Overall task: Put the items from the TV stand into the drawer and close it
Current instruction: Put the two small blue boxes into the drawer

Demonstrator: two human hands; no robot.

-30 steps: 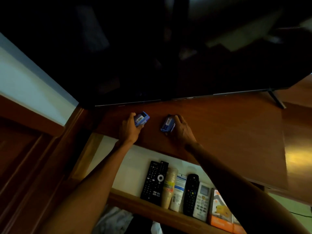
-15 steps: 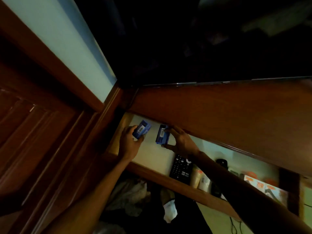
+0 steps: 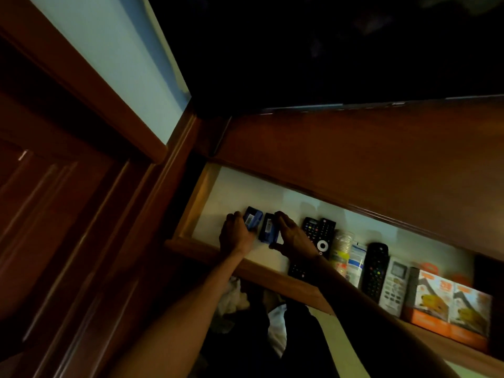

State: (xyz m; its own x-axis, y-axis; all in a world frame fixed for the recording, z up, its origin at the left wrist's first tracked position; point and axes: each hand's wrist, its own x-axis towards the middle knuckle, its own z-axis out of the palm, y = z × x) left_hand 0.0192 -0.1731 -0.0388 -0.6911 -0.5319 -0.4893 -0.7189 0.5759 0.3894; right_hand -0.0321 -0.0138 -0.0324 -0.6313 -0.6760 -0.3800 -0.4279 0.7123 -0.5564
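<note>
The open drawer [image 3: 234, 192] has a pale floor and a wooden front rail. My left hand [image 3: 236, 237] holds a small blue box [image 3: 253, 219] with a white barcode label, down on the drawer floor near its left end. My right hand [image 3: 291, 237] grips a second blue box [image 3: 268, 227] right beside the first, the two boxes almost touching. The brown top of the TV stand [image 3: 368, 159] runs above the drawer, with the dark TV [image 3: 327, 50] over it.
To the right in the drawer lie a black remote [image 3: 319, 233], a stack of cups [image 3: 341, 252], a white packet [image 3: 356, 264], another black remote [image 3: 375, 268], a white remote [image 3: 394, 286] and orange boxes [image 3: 447, 304]. A wooden door [image 3: 54, 214] stands left.
Both hands carried the blue boxes off the TV stand top, down into the left part of the drawer, and now rest them side by side on its floor. The view tilted down and left.
</note>
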